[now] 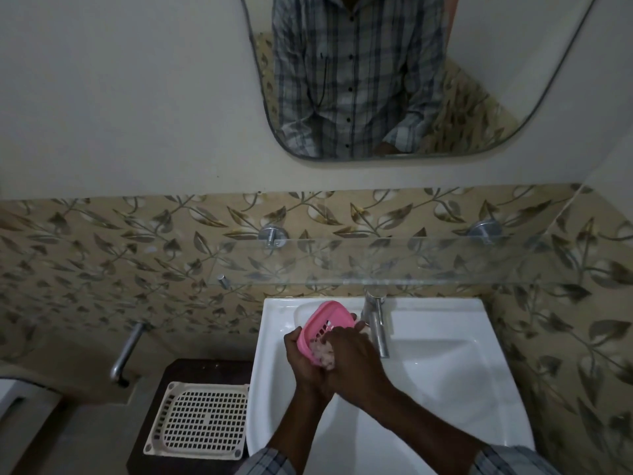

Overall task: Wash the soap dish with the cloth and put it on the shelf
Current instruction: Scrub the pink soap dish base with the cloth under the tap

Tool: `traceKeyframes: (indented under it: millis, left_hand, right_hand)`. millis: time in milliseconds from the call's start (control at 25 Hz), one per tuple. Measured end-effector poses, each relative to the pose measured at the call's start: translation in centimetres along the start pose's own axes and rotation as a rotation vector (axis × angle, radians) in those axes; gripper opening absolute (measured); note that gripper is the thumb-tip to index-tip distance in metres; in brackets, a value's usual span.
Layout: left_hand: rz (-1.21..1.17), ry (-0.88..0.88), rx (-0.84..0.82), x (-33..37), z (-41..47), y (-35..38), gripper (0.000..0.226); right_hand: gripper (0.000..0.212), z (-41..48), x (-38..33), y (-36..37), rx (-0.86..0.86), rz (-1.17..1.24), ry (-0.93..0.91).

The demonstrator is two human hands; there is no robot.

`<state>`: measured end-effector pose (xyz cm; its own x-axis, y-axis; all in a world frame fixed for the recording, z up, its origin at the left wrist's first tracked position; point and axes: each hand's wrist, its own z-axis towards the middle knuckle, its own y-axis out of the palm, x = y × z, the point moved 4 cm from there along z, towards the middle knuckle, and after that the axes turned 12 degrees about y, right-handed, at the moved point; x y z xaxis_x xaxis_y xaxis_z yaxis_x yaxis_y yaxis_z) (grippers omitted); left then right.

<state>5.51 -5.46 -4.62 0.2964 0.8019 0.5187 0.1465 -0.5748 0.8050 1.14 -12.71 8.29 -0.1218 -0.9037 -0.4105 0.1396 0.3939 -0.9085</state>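
Note:
A pink slotted soap dish [325, 318] is held tilted over the left part of the white sink [445, 389]. My left hand [299, 358] grips its lower left edge from below. My right hand [352, 354] presses a pale, speckled cloth [322, 354] into the dish's near end, fingers closed over it. The glass shelf [394, 258] runs along the tiled wall just above the sink, on metal brackets.
A chrome tap [376, 320] stands right beside the dish at the sink's back. A cream perforated tray [202, 419] lies on a dark stool left of the sink. A metal pipe [126, 351] sticks out of the wall at left. A mirror [394, 77] hangs above.

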Motion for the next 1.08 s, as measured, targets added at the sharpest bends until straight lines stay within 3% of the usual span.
traceKeyframes:
  millis: [40,80,200,280,400,480,520,560,640,720,760,880,920,1040,1080]
  left_hand:
    - [0.022,0.023,-0.035,-0.3,-0.2,0.2,0.059]
    - [0.094,0.028,-0.031,-0.6,-0.2,0.0,0.058]
    - [0.246,0.002,-0.063,0.1,0.2,0.0,0.054]
    - [0.206,-0.076,-0.116,1.1,0.3,0.4,0.064]
    - [0.101,-0.183,-0.152,2.4,0.7,1.4,0.069]
    - [0.103,-0.257,-0.121,2.8,1.6,2.2,0.075]
    - [0.129,-0.259,-0.102,2.7,1.8,2.6,0.083]
    - [0.157,-0.241,-0.082,2.3,2.0,2.8,0.09]
    - [0.182,-0.19,-0.025,1.2,2.4,2.5,0.095]
    - [0.17,-0.169,0.011,0.9,2.2,1.9,0.092]
    - [0.174,-0.182,-0.012,1.2,2.1,1.6,0.088]
    - [0.207,-0.201,-0.031,1.4,1.7,2.1,0.071]
    - [0.226,-0.168,-0.01,1.3,1.6,2.3,0.07]
    - [0.2,-0.082,0.067,0.5,1.1,2.1,0.078]
    - [0.195,-0.06,0.064,0.7,0.9,2.1,0.079]
  right_hand:
    - [0.034,-0.2,-1.0,0.1,-0.108,0.182,0.163]
    - [0.041,0.1,-0.7,0.7,-0.202,0.369,0.388]
    - [0.032,1.5,2.2,2.5,-0.307,0.603,0.326]
    - [0.032,1.6,3.3,1.6,-0.256,0.514,0.202]
    - [0.027,0.7,3.3,2.1,-0.049,0.088,-0.239]
    - [0.021,1.4,4.4,2.0,0.116,-0.028,-0.477]
    - [0.021,1.5,4.5,2.1,0.156,-0.031,-0.497]
    - [0.024,1.5,4.6,2.6,0.152,0.001,-0.434]
    - [0.033,0.8,4.2,4.2,0.08,0.125,-0.131]
    - [0.027,0.4,4.9,5.0,-0.152,0.475,0.091]
    - [0.021,0.3,5.5,5.0,-0.249,0.512,0.097]
    - [0.017,0.4,6.2,2.5,-0.181,0.249,-0.231]
    - [0.022,0.3,6.2,3.0,-0.161,0.186,-0.24]
    - [0.028,0.3,4.5,3.1,-0.138,0.285,0.085]
    - [0.029,0.3,4.3,3.5,-0.151,0.223,0.098]
